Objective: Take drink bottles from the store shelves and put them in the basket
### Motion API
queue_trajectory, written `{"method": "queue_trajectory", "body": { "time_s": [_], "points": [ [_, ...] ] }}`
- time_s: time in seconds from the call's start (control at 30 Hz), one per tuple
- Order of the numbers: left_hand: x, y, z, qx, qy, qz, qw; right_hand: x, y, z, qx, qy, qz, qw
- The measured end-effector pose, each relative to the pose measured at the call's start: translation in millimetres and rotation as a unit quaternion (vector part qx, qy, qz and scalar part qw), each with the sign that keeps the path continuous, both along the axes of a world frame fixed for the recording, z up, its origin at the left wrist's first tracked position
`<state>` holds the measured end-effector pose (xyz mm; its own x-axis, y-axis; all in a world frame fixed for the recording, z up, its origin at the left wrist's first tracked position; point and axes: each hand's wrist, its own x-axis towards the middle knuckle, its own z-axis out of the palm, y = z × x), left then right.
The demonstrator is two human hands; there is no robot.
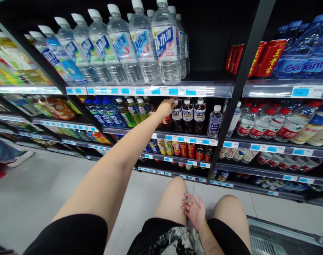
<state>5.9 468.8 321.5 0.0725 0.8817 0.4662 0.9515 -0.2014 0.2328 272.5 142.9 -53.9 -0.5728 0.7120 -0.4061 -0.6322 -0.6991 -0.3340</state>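
A shop aisle: pale tiled floor [44, 198] and black shelves [188, 139] edged with blue price tags. The top level carries big clear water bottles [165, 42]. The next holds a row of dark tea bottles [188, 115] (white caps, pale labels), with red cans [192, 150] lower down. The left hand [166, 107] is at the neck of the leftmost dark bottle [176, 117], perhaps curled round it, but its fingers are hidden, so I cannot tell. The right hand [194, 210] rests loosely spread against a bare knee.

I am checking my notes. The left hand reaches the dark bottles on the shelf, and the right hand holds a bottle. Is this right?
Not quite. The head view shows the right hand empty, resting on a knee. The left hand does reach the dark bottles.
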Motion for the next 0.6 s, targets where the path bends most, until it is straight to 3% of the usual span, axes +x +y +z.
{"method": "queue_trajectory", "body": {
  "time_s": [0.2,0.4,0.6],
  "points": [
    [10.7,-9.1,-4.2,0.021,0.008,0.047,0.999,2.9,-7.2,-0.8,-0.002,-0.001,0.008,1.0],
    [6.1,-6.7,-6.5,0.012,-0.001,0.038,0.999,3.1,-8.4,0.8,-0.014,-0.018,0.002,1.0],
    [-18.8,24.7,2.8,0.05,-0.07,0.033,0.996,1.2,-7.5,-2.9,-0.031,-0.021,-0.001,0.999]
  ]
}}
